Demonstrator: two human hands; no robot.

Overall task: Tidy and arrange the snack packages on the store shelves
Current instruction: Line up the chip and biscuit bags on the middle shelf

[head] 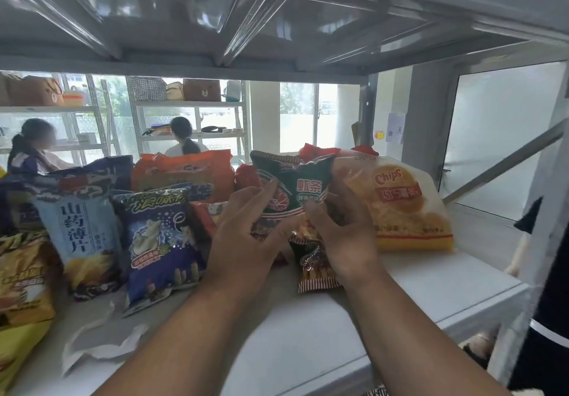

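Both hands reach onto a white shelf (415,291) of snack bags. The left hand (246,235) and right hand (345,235) together grip a dark green bag (295,186), upright beside a yellow chips bag (406,208).

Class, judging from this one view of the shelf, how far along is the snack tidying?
Done: the pale blue bag and starry blue bag stand upright. In hand: both hands, left and right, hold the dark green shrimp-stick bag. Left: a striped packet lies flat, and crumpled white paper.
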